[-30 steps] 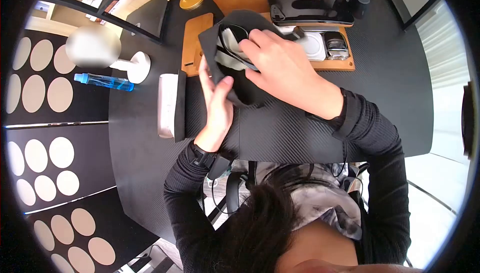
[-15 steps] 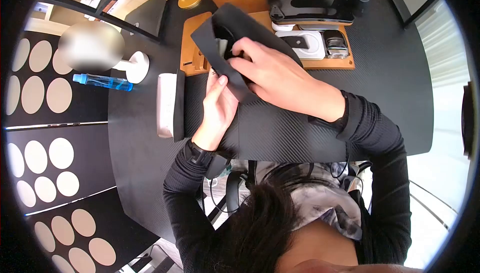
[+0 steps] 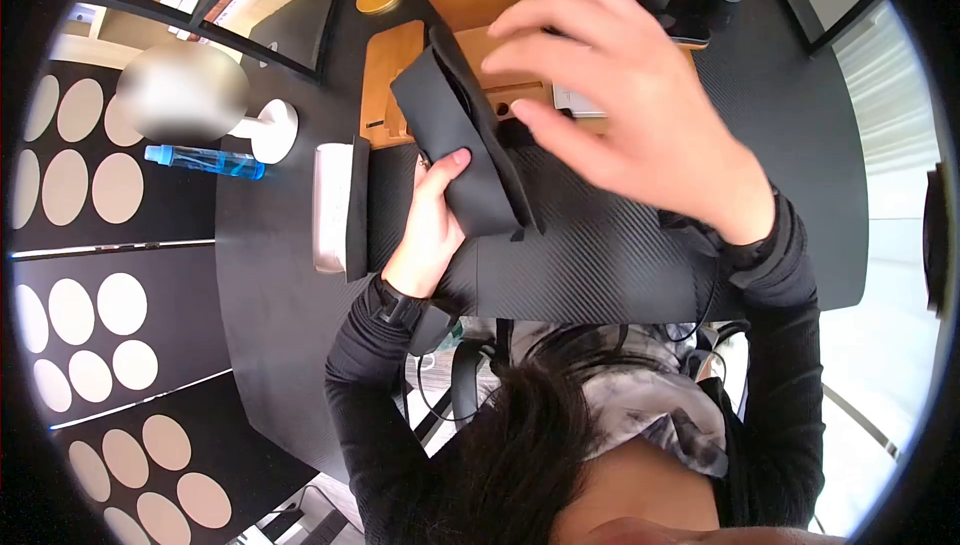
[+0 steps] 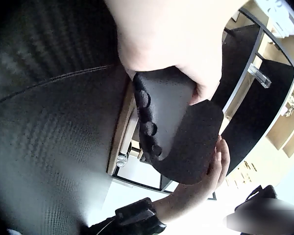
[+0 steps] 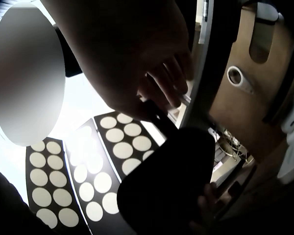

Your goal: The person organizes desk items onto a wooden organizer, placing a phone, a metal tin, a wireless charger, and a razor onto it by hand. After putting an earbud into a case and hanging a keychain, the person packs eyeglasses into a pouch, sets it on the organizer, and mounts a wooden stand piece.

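Observation:
In the head view my left hand (image 3: 430, 220) grips a black case (image 3: 455, 145), thumb across its front face, and the case is tilted over the desk. Its long edges lie close together, with a narrow gap between them. My right hand (image 3: 640, 110) is raised to the right of the case, fingers spread and bent, holding nothing visible. The left wrist view shows the case (image 4: 186, 137) below my left hand (image 4: 171, 34), with my right hand (image 4: 201, 181) beyond it. In the right wrist view the case (image 5: 166, 181) is dark below my right hand (image 5: 137, 58).
A wooden organizer (image 3: 395, 60) stands behind the case, partly covered by my right hand. A white box with a dark flap (image 3: 333, 207) lies on the left of the black desk (image 3: 590, 255). Farther left are a blue bottle (image 3: 205, 161) and a white round stand (image 3: 275, 132).
My right hand has come out of the case and moved to the right. The case, wide open before with pale contents showing, has turned and narrowed; my left hand still holds it.

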`<state>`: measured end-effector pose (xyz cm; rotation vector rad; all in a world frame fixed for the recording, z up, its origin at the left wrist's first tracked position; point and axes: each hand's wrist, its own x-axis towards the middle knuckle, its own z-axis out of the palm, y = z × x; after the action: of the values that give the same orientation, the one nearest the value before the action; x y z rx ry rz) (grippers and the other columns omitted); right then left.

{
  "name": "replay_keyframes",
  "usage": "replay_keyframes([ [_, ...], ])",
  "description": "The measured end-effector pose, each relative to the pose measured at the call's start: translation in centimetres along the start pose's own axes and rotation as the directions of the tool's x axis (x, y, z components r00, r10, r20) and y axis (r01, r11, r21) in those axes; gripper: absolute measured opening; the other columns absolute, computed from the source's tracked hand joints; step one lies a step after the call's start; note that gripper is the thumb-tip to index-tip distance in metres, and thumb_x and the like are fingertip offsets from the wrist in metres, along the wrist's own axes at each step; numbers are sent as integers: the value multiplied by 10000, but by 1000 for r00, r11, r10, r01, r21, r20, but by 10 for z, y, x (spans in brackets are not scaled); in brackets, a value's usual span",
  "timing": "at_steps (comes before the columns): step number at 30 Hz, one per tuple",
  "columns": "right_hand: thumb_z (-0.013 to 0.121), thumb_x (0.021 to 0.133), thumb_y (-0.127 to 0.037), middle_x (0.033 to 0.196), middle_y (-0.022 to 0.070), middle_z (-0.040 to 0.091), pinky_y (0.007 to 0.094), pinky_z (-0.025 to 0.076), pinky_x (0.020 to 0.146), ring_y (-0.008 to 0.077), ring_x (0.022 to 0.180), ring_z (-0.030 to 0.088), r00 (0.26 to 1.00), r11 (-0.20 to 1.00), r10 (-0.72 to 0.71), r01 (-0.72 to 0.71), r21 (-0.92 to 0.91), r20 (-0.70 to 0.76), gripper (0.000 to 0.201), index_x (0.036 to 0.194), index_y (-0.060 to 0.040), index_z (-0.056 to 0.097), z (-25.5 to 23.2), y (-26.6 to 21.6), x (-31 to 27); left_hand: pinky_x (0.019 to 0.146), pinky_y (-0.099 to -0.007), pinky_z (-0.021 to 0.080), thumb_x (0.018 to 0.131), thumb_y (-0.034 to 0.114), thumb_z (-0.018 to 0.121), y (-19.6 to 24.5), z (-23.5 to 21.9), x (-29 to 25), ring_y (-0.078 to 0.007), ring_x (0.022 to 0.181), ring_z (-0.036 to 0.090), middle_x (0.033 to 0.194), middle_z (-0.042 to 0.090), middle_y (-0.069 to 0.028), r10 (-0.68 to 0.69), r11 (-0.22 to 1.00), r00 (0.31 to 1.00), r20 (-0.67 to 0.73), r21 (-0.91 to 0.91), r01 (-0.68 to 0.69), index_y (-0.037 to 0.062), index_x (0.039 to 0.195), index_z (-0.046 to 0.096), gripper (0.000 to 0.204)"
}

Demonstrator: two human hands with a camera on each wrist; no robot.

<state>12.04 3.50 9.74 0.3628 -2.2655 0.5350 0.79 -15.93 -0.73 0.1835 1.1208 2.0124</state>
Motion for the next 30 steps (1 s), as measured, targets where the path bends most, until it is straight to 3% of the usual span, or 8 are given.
replay_keyframes([
  [2, 733, 777, -116, 1118, 106, 595, 379, 470, 866, 305, 1028, 571, 998, 998, 13, -17, 61, 62, 308, 1068, -53, 655, -5, 8, -3, 923, -398, 548, 880, 52, 574, -1, -11, 3, -248, 1056, 640, 1167, 621, -131, -47, 999, 997, 60, -5, 48, -11, 1265, 487, 399],
  [4, 735, 803, -208, 1022, 123, 573, 392, 481, 819, 296, 956, 581, 941, 869, -135, -37, 494, 309, 316, 1016, -1, 629, 1, 14, -8, 875, -358, 567, 903, 63, 556, -2, -4, -1, -227, 970, 670, 1130, 637, -121, -21, 999, 999, 36, -31, 22, -11, 1239, 510, 347],
  [8, 698, 841, -171, 999, 148, 583, 381, 503, 799, 321, 903, 620, 847, 753, -77, -296, 588, 526, 287, 1063, -5, 626, 9, 7, -8, 908, -355, 548, 947, 69, 509, -6, -19, 5, -221, 1048, 636, 1134, 628, -115, -57, 997, 988, 145, 56, 49, 11, 1252, 503, 311],
  [10, 673, 853, -139, 954, 153, 597, 389, 507, 784, 332, 891, 627, 890, 776, -77, -229, 587, 450, 249, 1054, -1, 625, 16, 9, -9, 941, -357, 523, 947, 62, 517, -9, -15, 3, -214, 1107, 606, 1181, 603, -119, -21, 999, 995, 102, 48, 16, 26, 1301, 451, 362],
  [14, 619, 876, -76, 848, 164, 620, 416, 513, 753, 364, 871, 633, 956, 845, 28, -178, 503, 291, 172, 1027, 5, 626, 42, 5, -18, 1018, -319, 423, 887, 13, 580, -18, -15, -4, -173, 1181, 518, 1328, 482, -103, 208, 849, 945, 254, 433, -303, 47, 1492, 169, 732],
  [20, 644, 847, -78, 877, 137, 606, 429, 512, 704, 358, 805, 630, 952, 876, 92, -216, 430, 292, 194, 1035, -29, 642, 61, 8, -30, 1090, -333, 316, 828, -29, 525, -16, -9, -8, -208, 1321, 349, 1464, 304, -136, 187, 807, 954, 235, 517, -286, 104, 1546, -127, 979],
  [28, 658, 820, -52, 884, 119, 572, 441, 512, 664, 354, 757, 632, 959, 891, 215, -270, 366, 183, 263, 1082, -53, 631, 71, 2, -34, 1131, -357, 267, 864, 30, 495, -14, -7, -6, -238, 1368, 307, 1499, 263, -152, 184, 813, 940, 287, 493, -310, 57, 1537, -64, 875],
  [30, 707, 783, -81, 974, 124, 571, 451, 511, 757, 356, 895, 619, 936, 894, 235, -314, 320, 262, 346, 1116, -56, 615, 71, 2, -35, 1130, -357, 275, 903, 53, 491, -14, -5, -5, -240, 1372, 308, 1494, 277, -154, 206, 833, 937, 282, 452, -319, 46, 1536, -37, 825],
])
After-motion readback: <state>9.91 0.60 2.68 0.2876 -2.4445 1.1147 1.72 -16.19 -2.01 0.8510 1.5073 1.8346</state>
